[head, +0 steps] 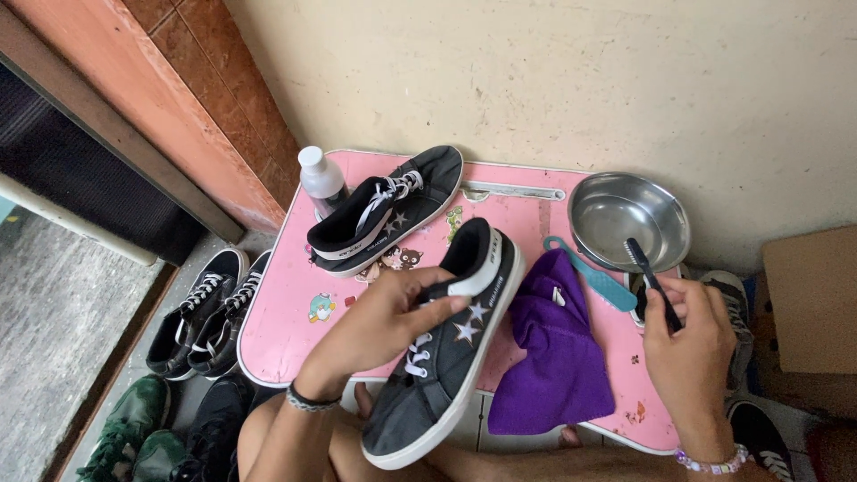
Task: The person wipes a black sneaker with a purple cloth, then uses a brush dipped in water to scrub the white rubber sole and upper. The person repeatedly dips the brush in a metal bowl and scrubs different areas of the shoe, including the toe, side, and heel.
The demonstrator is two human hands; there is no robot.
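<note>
Left hand (388, 314) reaching up over the table's near edge, fingers curled and clamped, wrist banded, right hand (689, 335) raised near the table's right edge, fingers closed in a fist-like grip, beaded wrist

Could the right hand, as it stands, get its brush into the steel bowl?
Probably yes. The right hand holds the black brush with its head already at the rim of the steel bowl, and nothing lies between them.
</note>
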